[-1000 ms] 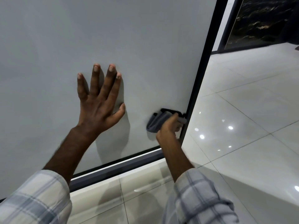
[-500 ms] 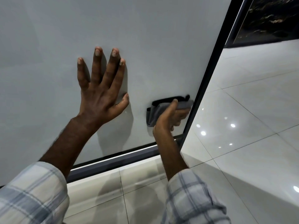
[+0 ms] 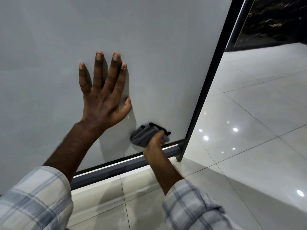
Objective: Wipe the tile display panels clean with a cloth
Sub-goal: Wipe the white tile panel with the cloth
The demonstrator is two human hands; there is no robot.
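Observation:
A large pale grey tile display panel (image 3: 149, 39) in a black frame (image 3: 206, 90) fills most of the view. My left hand (image 3: 103, 98) lies flat on it with fingers spread and straight. My right hand (image 3: 154, 143) grips a bunched grey cloth (image 3: 141, 135) with a black edge and presses it against the panel's lower right corner, just above the bottom rail of the frame. The fingers of that hand are mostly hidden behind the cloth.
Glossy white floor tiles (image 3: 249, 130) stretch to the right and below the panel, with ceiling lights reflected in them. A dark marbled panel (image 3: 272, 20) stands at the top right behind the frame. My plaid sleeves fill the bottom corners.
My right hand has slid the cloth down and to the left, from beside the frame's right edge toward the bottom rail. My left hand stays flat on the panel.

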